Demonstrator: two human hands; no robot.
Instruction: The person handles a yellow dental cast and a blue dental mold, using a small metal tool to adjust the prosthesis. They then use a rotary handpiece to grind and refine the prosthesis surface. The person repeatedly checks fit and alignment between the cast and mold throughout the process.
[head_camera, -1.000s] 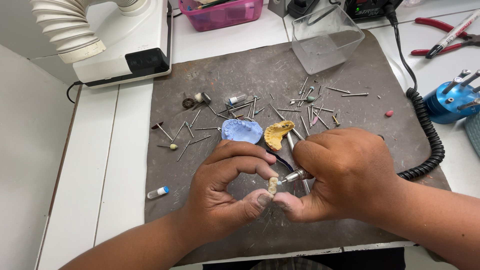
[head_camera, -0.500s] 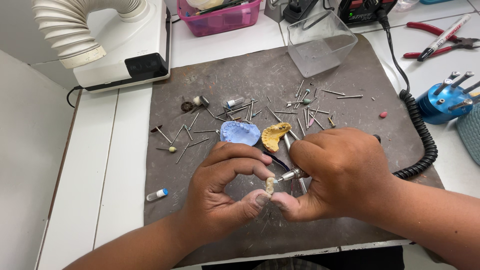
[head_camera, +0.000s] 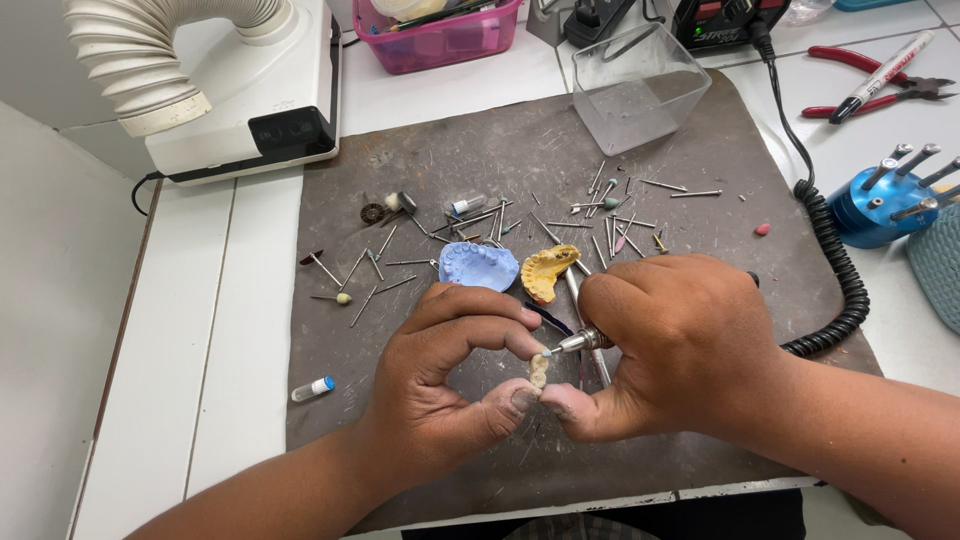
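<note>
Fingers of the left hand (head_camera: 440, 390) pinched a small tooth piece (head_camera: 538, 371) near the mat's (head_camera: 420, 180) front edge; the right hand (head_camera: 670, 345) gripped a grinding tool (head_camera: 578, 342), its tip touching. Grinding seemed underway, demanding steadiness.

Dark rectangular panel (head_camera: 291, 131) on front of white extraction unit (head_camera: 250, 90), upper left, beside ribbed white hose. Clear square plastic container (head_camera: 640, 88) tipped on grey mat's (head_camera: 420, 180) far edge. Pink plastic tray (head_camera: 440, 35) behind it, at top edge. Black control box (head_camera: 725, 20) at top right, printed label on face, too small to make out. Marker pen (head_camera: 882, 76) with printed barrel lies across red pliers, far right.
</note>
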